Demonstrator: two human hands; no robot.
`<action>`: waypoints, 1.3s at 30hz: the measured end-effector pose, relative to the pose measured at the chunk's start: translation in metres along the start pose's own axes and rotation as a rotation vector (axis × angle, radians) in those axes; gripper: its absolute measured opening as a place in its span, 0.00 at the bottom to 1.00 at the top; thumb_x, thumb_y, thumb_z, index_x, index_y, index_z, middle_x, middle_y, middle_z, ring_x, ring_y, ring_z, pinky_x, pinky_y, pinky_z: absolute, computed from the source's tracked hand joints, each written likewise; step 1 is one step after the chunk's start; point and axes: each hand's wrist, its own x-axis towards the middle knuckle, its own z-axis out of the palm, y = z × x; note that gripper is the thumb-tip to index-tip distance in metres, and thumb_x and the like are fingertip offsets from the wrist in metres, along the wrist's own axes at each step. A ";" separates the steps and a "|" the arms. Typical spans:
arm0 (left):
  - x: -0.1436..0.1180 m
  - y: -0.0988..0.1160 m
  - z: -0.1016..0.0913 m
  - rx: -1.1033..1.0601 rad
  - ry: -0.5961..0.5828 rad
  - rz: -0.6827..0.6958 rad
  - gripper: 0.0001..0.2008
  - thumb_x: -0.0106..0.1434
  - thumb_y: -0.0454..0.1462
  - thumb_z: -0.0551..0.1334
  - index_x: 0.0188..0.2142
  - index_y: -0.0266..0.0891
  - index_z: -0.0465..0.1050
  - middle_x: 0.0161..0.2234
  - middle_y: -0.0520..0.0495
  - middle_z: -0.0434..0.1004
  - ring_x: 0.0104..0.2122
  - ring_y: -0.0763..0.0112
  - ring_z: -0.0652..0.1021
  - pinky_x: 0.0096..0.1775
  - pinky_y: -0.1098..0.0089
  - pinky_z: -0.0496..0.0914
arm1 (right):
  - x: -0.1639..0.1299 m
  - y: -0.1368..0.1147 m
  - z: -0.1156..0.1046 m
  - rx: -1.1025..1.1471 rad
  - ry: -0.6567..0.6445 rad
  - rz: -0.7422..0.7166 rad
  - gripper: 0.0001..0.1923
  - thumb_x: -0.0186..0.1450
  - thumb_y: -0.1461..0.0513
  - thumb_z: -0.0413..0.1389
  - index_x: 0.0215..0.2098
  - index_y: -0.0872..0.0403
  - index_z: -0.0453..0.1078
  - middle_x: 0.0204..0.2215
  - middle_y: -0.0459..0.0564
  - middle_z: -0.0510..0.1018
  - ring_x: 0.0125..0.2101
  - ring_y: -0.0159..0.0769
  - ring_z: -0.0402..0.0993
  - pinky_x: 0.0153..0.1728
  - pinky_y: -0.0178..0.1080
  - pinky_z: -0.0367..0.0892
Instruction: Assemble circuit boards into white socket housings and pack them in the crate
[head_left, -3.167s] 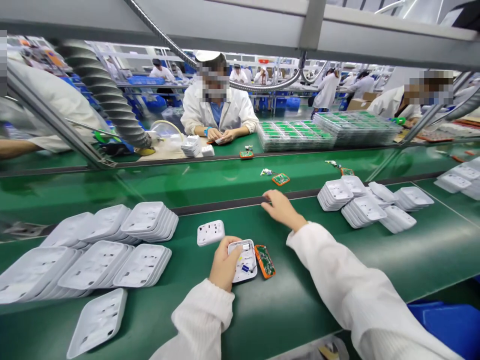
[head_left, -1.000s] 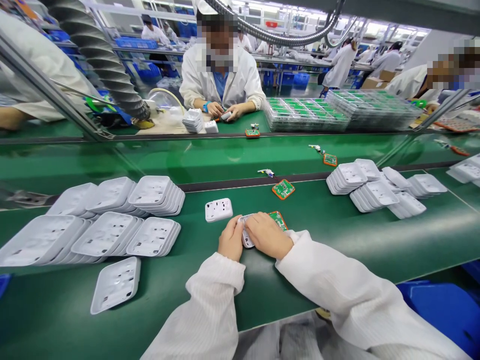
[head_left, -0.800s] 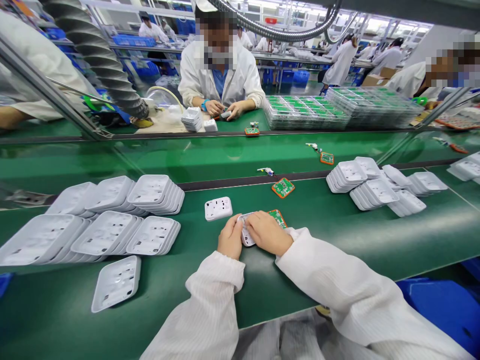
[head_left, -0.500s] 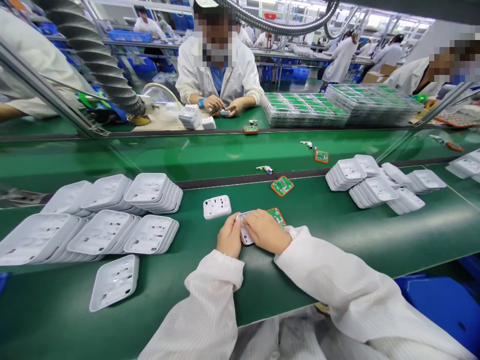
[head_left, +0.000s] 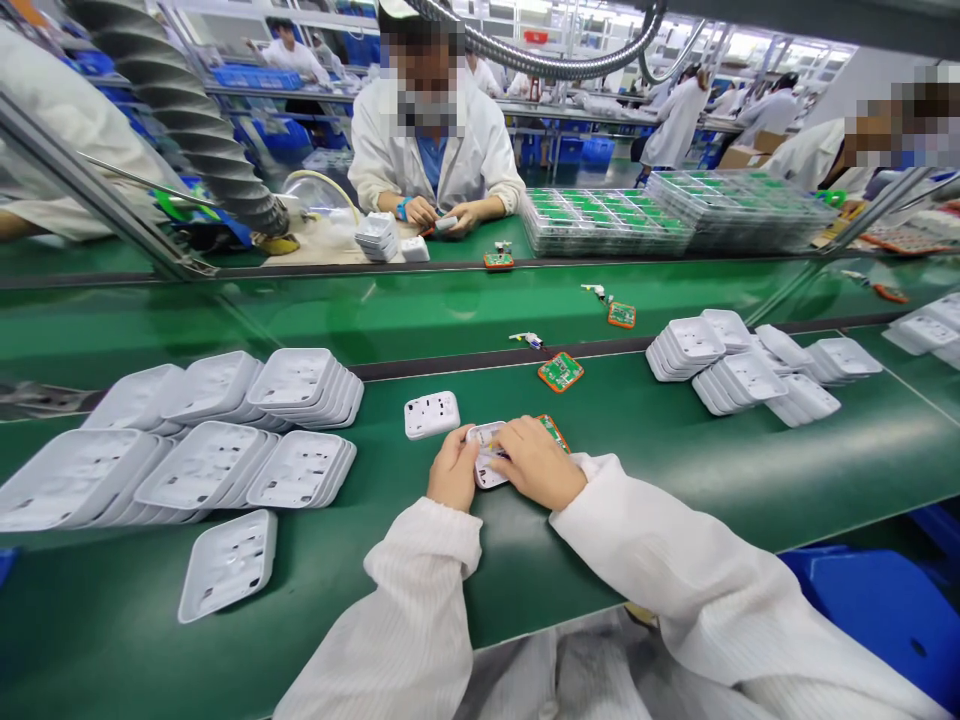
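Note:
My left hand [head_left: 453,470] is closed on the left edge of a white plastic housing [head_left: 491,475], which lies hollow side up on the green bench. Over its inside bends my right hand [head_left: 538,462], fingertips drawn together near a small yellow bit [head_left: 491,446]; what they pinch is mostly hidden. Just behind the right hand, partly covered, is an orange-edged green circuit board [head_left: 553,432]. Farther back lies a similar circuit board [head_left: 561,372], wired to a small white part [head_left: 528,340] with a yellow end. Another white housing [head_left: 431,415] rests to the left of my hands.
Stacked white housings [head_left: 300,465] fill the left side, with a single housing [head_left: 227,566] in front. More housing stacks [head_left: 739,380] stand at right. Beyond the dark belt edge, a circuit board [head_left: 621,314] lies on the green belt [head_left: 315,310]. A co-worker [head_left: 439,150] sits opposite.
My right fingers have shifted and lifted slightly, showing more of the housing's inside and the yellow bit. The board on the far belt has moved slightly left.

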 end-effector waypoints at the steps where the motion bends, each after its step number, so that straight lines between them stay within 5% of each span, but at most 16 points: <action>1: -0.001 0.002 0.000 -0.002 -0.003 -0.004 0.20 0.49 0.45 0.65 0.41 0.40 0.74 0.32 0.46 0.76 0.33 0.64 0.75 0.37 0.66 0.69 | -0.004 0.002 -0.002 -0.015 0.009 0.001 0.08 0.66 0.58 0.54 0.37 0.56 0.67 0.36 0.53 0.70 0.38 0.41 0.62 0.41 0.42 0.59; 6: -0.006 0.011 0.000 0.027 -0.077 0.022 0.21 0.48 0.46 0.66 0.41 0.40 0.74 0.32 0.45 0.77 0.34 0.62 0.76 0.37 0.65 0.69 | -0.016 0.012 -0.005 -0.103 -0.014 -0.032 0.06 0.65 0.61 0.56 0.33 0.56 0.68 0.33 0.52 0.70 0.36 0.40 0.62 0.41 0.41 0.59; 11: -0.011 0.016 -0.002 0.112 -0.179 0.092 0.23 0.49 0.47 0.63 0.43 0.40 0.74 0.34 0.45 0.78 0.33 0.62 0.75 0.37 0.65 0.68 | -0.011 0.015 -0.006 -0.101 -0.061 0.017 0.16 0.58 0.53 0.63 0.30 0.56 0.66 0.30 0.50 0.70 0.34 0.40 0.64 0.38 0.41 0.59; 14: -0.014 0.018 -0.001 0.123 -0.226 0.138 0.24 0.50 0.47 0.62 0.44 0.39 0.74 0.36 0.44 0.78 0.35 0.61 0.75 0.39 0.65 0.67 | -0.009 0.018 -0.012 -0.043 -0.027 0.159 0.27 0.52 0.49 0.66 0.40 0.57 0.65 0.37 0.54 0.71 0.39 0.44 0.65 0.38 0.42 0.60; 16: -0.016 0.020 0.000 0.123 -0.241 0.177 0.24 0.50 0.47 0.62 0.45 0.38 0.75 0.38 0.44 0.78 0.36 0.61 0.75 0.41 0.65 0.67 | -0.007 0.021 -0.017 0.060 -0.097 0.126 0.30 0.53 0.52 0.66 0.47 0.57 0.62 0.42 0.56 0.71 0.43 0.44 0.66 0.41 0.43 0.60; 21: -0.015 0.022 -0.001 0.275 -0.253 0.252 0.22 0.55 0.46 0.58 0.47 0.39 0.75 0.41 0.46 0.78 0.38 0.63 0.75 0.41 0.66 0.66 | 0.000 0.018 -0.019 0.142 -0.286 0.047 0.17 0.62 0.62 0.58 0.46 0.59 0.61 0.41 0.55 0.73 0.41 0.42 0.70 0.42 0.43 0.60; 28: -0.008 0.013 -0.001 0.329 -0.156 0.207 0.21 0.59 0.45 0.55 0.48 0.38 0.73 0.39 0.45 0.79 0.36 0.64 0.77 0.41 0.65 0.70 | 0.010 0.015 -0.017 0.234 -0.354 0.162 0.17 0.61 0.62 0.58 0.45 0.59 0.61 0.38 0.56 0.74 0.37 0.44 0.72 0.37 0.42 0.63; 33: -0.008 0.018 -0.004 0.283 0.184 0.458 0.22 0.62 0.44 0.54 0.53 0.37 0.66 0.49 0.39 0.73 0.48 0.62 0.74 0.50 0.63 0.66 | 0.078 0.045 -0.021 0.419 -0.390 0.318 0.16 0.56 0.62 0.62 0.40 0.57 0.65 0.34 0.51 0.76 0.33 0.38 0.73 0.30 0.36 0.65; 36: -0.007 0.023 -0.009 0.269 0.260 0.474 0.21 0.61 0.45 0.56 0.51 0.37 0.66 0.50 0.38 0.71 0.49 0.61 0.73 0.48 0.63 0.67 | 0.138 0.070 -0.028 0.372 -0.192 0.382 0.16 0.64 0.57 0.54 0.47 0.58 0.63 0.43 0.54 0.74 0.39 0.37 0.72 0.38 0.37 0.67; 39: -0.009 0.023 -0.011 0.279 0.227 0.421 0.21 0.61 0.45 0.56 0.51 0.38 0.66 0.50 0.39 0.71 0.48 0.61 0.73 0.47 0.62 0.67 | 0.172 0.107 -0.040 0.050 0.064 0.498 0.25 0.66 0.53 0.52 0.56 0.58 0.57 0.55 0.60 0.65 0.52 0.42 0.64 0.49 0.41 0.62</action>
